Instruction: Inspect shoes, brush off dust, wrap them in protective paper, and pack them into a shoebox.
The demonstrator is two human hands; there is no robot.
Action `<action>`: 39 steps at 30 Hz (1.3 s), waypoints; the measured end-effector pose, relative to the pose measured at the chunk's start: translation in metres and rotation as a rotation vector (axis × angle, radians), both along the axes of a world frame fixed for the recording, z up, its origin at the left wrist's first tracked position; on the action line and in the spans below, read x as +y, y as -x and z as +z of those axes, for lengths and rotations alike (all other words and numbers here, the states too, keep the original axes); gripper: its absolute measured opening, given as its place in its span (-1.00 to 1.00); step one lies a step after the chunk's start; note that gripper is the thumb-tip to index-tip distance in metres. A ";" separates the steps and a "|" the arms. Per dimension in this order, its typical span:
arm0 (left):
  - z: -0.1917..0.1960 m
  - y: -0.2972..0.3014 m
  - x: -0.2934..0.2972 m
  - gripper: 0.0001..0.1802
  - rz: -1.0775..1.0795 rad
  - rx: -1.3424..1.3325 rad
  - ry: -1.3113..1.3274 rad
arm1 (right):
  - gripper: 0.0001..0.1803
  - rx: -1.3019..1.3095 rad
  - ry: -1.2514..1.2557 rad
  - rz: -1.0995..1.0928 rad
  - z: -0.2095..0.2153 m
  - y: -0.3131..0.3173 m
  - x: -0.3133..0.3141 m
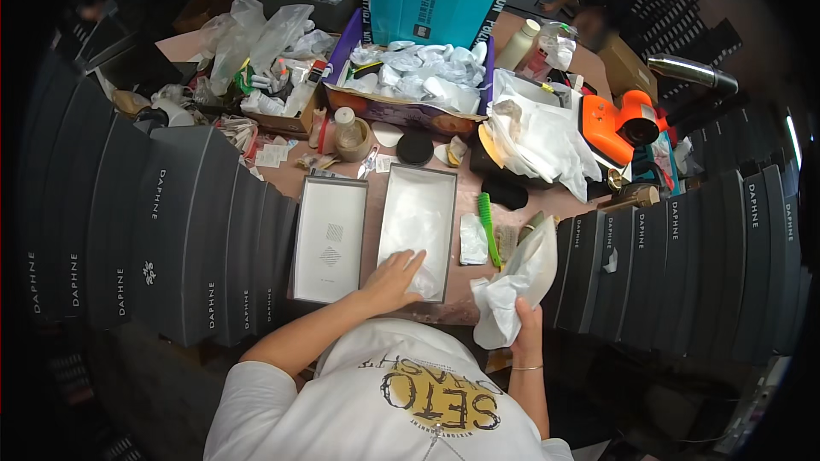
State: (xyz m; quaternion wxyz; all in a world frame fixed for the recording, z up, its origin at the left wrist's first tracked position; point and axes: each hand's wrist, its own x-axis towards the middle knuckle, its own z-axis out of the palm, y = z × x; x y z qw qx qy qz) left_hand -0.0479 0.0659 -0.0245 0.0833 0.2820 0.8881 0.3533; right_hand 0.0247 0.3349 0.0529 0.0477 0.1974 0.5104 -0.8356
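My left hand (395, 280) lies flat, fingers spread, on the white tissue paper lining an open grey shoe box (417, 183) in front of me. Beside it on the left lies the box lid (330, 239), inside up. My right hand (527, 324) holds up a shoe wrapped in white tissue paper (512, 290) at the table's right front. A green brush (488, 226) and a small white packet (472, 239) lie between the box and the wrapped shoe.
Rows of dark grey shoe boxes (171, 239) stand stacked on both sides, the right rows (683, 265) close to my right hand. Behind are a purple carton of wrapped items (410, 77), an orange heat gun (619, 124), crumpled white paper (538, 141), bottles and plastic bags.
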 end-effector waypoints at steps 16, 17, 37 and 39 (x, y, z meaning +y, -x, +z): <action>0.075 0.065 -0.151 -0.78 0.676 0.232 0.352 | -0.44 0.010 -0.169 -0.063 -0.007 0.020 0.023; 0.068 0.054 -0.151 -0.77 0.673 0.199 0.365 | -0.46 -0.006 -0.176 0.000 -0.009 0.024 0.022; 0.036 0.032 -0.058 -0.42 0.373 -0.125 -0.092 | -0.55 -0.162 -0.091 0.237 -0.030 0.066 -0.001; 0.039 0.031 -0.016 -0.45 0.118 0.041 0.281 | -0.55 -0.161 -0.073 0.248 -0.030 0.064 -0.006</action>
